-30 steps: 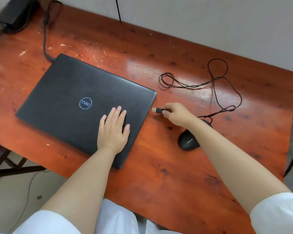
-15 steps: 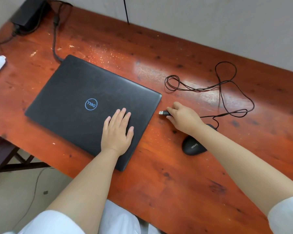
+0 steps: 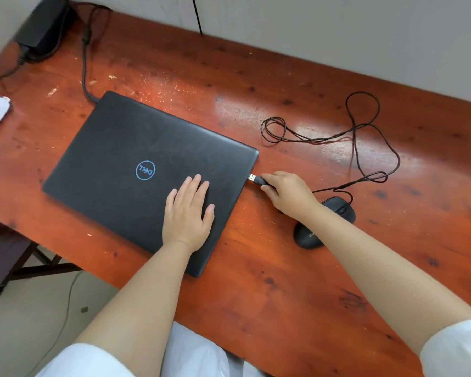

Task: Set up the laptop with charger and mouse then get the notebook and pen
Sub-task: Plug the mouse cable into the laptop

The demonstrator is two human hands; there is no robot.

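While the left hand (image 3: 188, 210) lies spread, flat on the laptop (image 3: 136, 159), the right hand (image 3: 286, 191) pinching the USB plug (image 3: 254, 177) should push squarely toward nine o'clock.

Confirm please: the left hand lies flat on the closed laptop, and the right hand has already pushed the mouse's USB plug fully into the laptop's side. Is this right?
Not quite. In the head view the USB plug is not in yet: its metal tip is bare, just short of the laptop edge, pinched by the right hand. The left hand does lie flat on the closed lid.
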